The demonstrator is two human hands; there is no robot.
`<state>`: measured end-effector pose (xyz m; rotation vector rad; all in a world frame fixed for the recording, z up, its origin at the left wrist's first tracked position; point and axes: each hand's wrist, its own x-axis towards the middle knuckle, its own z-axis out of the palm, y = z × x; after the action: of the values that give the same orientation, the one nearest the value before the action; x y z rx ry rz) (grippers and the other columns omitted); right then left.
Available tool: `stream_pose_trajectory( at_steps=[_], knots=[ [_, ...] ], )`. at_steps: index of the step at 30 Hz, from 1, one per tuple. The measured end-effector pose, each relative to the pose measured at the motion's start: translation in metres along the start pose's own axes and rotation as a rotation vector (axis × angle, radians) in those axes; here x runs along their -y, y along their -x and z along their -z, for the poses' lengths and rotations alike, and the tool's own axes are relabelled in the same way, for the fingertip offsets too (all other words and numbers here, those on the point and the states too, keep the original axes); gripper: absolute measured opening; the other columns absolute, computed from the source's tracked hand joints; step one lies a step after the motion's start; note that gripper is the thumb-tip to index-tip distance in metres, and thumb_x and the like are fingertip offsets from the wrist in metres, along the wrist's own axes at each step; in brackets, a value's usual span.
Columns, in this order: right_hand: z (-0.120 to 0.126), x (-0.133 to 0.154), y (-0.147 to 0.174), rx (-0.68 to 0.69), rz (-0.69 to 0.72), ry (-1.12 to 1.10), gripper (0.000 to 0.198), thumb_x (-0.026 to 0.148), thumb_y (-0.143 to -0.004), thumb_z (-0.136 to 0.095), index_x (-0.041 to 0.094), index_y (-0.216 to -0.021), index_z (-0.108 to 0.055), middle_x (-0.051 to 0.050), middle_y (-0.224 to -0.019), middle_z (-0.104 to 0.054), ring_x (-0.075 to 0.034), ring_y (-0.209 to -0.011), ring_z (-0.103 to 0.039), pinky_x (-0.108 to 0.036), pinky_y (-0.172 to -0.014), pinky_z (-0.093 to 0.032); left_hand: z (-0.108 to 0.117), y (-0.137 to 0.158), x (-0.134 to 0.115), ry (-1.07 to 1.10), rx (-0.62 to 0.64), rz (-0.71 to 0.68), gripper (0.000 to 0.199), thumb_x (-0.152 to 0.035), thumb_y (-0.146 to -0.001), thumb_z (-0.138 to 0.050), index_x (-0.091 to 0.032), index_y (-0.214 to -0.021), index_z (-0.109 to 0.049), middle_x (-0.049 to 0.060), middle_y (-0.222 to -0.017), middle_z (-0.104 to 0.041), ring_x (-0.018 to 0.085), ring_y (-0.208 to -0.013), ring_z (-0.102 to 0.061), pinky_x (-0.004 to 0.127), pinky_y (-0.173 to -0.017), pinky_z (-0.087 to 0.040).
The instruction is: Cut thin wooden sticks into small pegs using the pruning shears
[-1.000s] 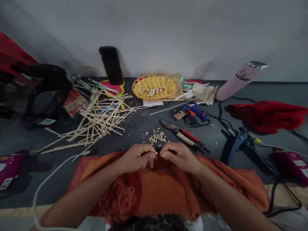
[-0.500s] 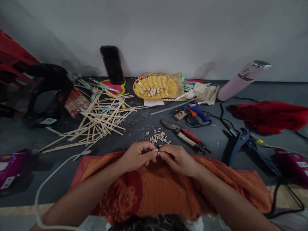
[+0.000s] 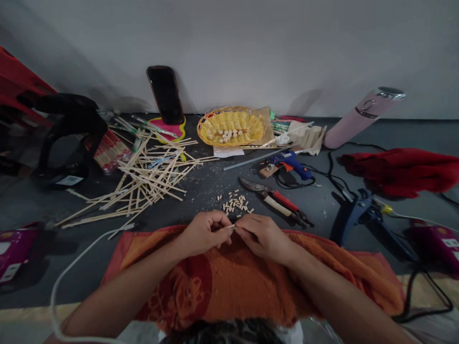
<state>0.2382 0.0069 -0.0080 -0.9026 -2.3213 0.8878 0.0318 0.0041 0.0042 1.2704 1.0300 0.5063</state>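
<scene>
My left hand (image 3: 210,230) and my right hand (image 3: 263,236) meet over an orange towel (image 3: 247,282), their fingertips pinching small pale wooden stick pieces (image 3: 231,226) between them. How many pieces the fingers hold is hard to make out. Just beyond my fingertips lies a loose pile of short cut stick pieces (image 3: 235,204). Pruning shears (image 3: 274,198) with one red and one pale handle rest to the right of that pile. Further back, a yellow woven basket (image 3: 231,119) contains several small pale pieces.
Long wooden sticks (image 3: 143,181) are heaped at left, near a propped phone (image 3: 165,95). A blue glue gun (image 3: 292,165) with a black cord lies right of centre. A pink flask (image 3: 362,117), a red cloth (image 3: 405,169) and a dark blue clamp-like tool (image 3: 362,215) occupy the right.
The fingertips have drawn closer together, and the pale pieces between them now appear nearly in line. The view has shifted slightly; the things on the table stay as they were.
</scene>
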Motion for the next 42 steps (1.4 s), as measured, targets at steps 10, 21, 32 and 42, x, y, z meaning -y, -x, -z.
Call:
stream_pose_trajectory(
  at_steps=[10, 21, 32, 42],
  knots=[
    [0.0006, 0.0003, 0.0005, 0.020, 0.014, 0.027, 0.017, 0.019, -0.094, -0.041, 0.019, -0.083, -0.055, -0.005, -0.075, -0.059, -0.015, -0.070, -0.051, -0.026, -0.067, -0.039, 0.0015, -0.0004, 0.0015, -0.004, 0.015, 0.028, 0.022, -0.034, -0.084, -0.057, -0.013, -0.077, -0.059, 0.002, -0.064, -0.067, 0.005, -0.045, -0.049, 0.015, -0.045, -0.037],
    [-0.0009, -0.0013, -0.0007, -0.002, 0.049, -0.042, 0.019, 0.020, -0.095, -0.042, 0.019, -0.086, -0.058, -0.004, -0.077, -0.061, -0.015, -0.072, -0.053, -0.026, -0.068, -0.041, 0.0017, -0.0009, -0.0004, 0.047, 0.015, 0.042, 0.022, -0.035, -0.083, -0.058, -0.013, -0.077, -0.058, 0.001, -0.061, -0.065, 0.004, -0.044, -0.045, 0.015, -0.043, -0.035],
    [0.0013, -0.0019, -0.0013, -0.079, 0.043, 0.013, 0.018, 0.025, -0.095, -0.046, 0.019, -0.085, -0.060, -0.004, -0.073, -0.062, -0.014, -0.068, -0.055, -0.026, -0.067, -0.042, 0.0025, -0.0012, -0.0006, 0.061, 0.036, 0.004, 0.034, -0.045, -0.083, -0.059, -0.011, -0.083, -0.064, 0.006, -0.070, -0.069, 0.006, -0.047, -0.050, 0.017, -0.047, -0.036],
    [0.0025, 0.0007, -0.0006, -0.142, -0.003, -0.106, 0.012, 0.019, -0.092, -0.051, 0.021, -0.101, -0.059, -0.004, -0.086, -0.065, -0.014, -0.079, -0.060, -0.026, -0.073, -0.046, 0.0041, -0.0034, -0.0001, 0.099, 0.045, 0.008, 0.032, -0.044, -0.084, -0.059, -0.012, -0.085, -0.062, 0.004, -0.071, -0.069, 0.006, -0.046, -0.048, 0.017, -0.045, -0.034]
  ],
)
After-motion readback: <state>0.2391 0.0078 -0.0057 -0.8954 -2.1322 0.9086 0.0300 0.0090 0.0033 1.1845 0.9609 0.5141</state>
